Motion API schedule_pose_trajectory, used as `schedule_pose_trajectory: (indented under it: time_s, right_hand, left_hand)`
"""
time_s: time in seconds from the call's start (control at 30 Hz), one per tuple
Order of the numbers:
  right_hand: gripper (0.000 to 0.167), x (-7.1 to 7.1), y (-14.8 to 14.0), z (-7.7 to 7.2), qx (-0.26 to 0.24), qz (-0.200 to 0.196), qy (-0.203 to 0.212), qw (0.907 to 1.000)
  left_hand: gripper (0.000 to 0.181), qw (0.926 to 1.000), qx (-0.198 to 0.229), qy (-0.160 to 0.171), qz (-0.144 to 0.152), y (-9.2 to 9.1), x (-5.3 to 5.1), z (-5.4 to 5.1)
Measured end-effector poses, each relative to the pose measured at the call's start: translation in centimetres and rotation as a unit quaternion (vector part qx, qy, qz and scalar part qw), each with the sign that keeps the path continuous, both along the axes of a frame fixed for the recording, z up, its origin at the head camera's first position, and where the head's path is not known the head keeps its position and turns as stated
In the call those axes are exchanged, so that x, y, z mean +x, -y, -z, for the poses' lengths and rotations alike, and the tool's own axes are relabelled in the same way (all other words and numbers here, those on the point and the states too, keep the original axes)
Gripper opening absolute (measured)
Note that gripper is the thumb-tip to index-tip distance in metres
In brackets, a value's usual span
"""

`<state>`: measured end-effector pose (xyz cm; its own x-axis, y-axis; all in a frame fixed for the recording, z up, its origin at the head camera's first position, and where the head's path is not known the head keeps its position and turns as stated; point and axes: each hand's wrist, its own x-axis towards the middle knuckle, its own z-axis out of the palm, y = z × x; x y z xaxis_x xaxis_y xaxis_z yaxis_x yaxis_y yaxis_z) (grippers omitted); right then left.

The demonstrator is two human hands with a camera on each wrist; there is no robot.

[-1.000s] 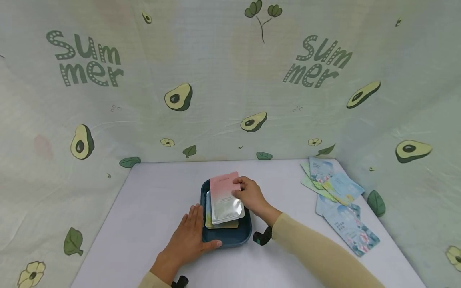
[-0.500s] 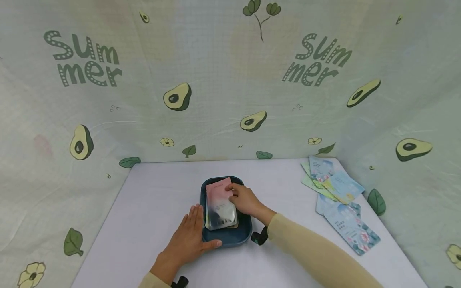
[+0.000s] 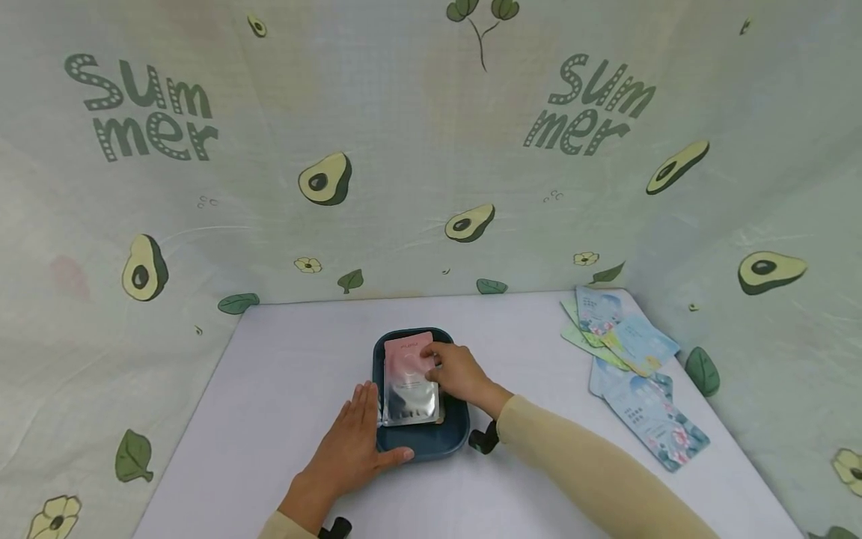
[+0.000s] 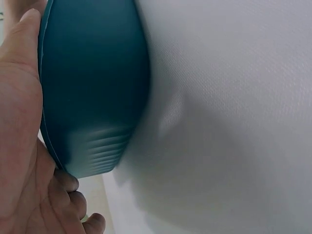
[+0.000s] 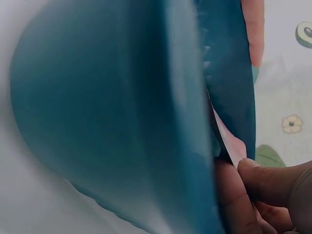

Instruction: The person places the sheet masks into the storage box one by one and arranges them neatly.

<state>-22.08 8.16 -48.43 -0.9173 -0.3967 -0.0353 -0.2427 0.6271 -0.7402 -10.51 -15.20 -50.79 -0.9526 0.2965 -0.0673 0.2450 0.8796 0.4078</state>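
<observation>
In the head view a pink and silver sachet [image 3: 409, 382] lies inside the dark blue tray [image 3: 431, 447], over other packets that are mostly hidden. The right hand [image 3: 461, 374] pinches the sachet's right edge between thumb and fingers; the right wrist view shows the thumb against the pink sachet [image 5: 234, 141] just within the tray wall [image 5: 107, 97]. Straight fingers of the left hand [image 3: 353, 434] lie along the tray's left side, with the thumb at its near left corner. Close up, the left hand [image 4: 29, 126] touches the rim of the tray [image 4: 92, 83].
Several blue and green packets [image 3: 656, 423] lie overlapping at the right side of the white table [image 3: 283, 389]. Behind the table hangs a pale cloth [image 3: 390, 112] printed with avocados and leaves.
The right hand has moved the pink sachet left and lowered it into the tray, where it now lies flatter and straighter. The left hand has stayed at the tray's side.
</observation>
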Motion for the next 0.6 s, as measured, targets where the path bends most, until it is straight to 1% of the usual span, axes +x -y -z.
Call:
schedule_pose_trajectory:
  time_s: [0.17,0.5,0.6]
  right_hand:
    - [0.037,0.08,0.04,-0.21,-0.005,-0.006,0.012,0.9999]
    - [0.039,0.20,0.18,-0.39,-0.001,-0.015,0.017,0.9997]
    - [0.041,0.33,0.16,-0.50,0.004,-0.018,0.012,0.9998]
  left_hand:
    - [0.126,1.0000,-0.001,0.000,0.001,-0.01,-0.04,0.03]
    - [0.126,1.0000,0.003,0.000,-0.001,-0.07,-0.01,0.03]
    - [0.126,1.0000,0.005,0.003,-0.003,-0.10,0.00,0.01]
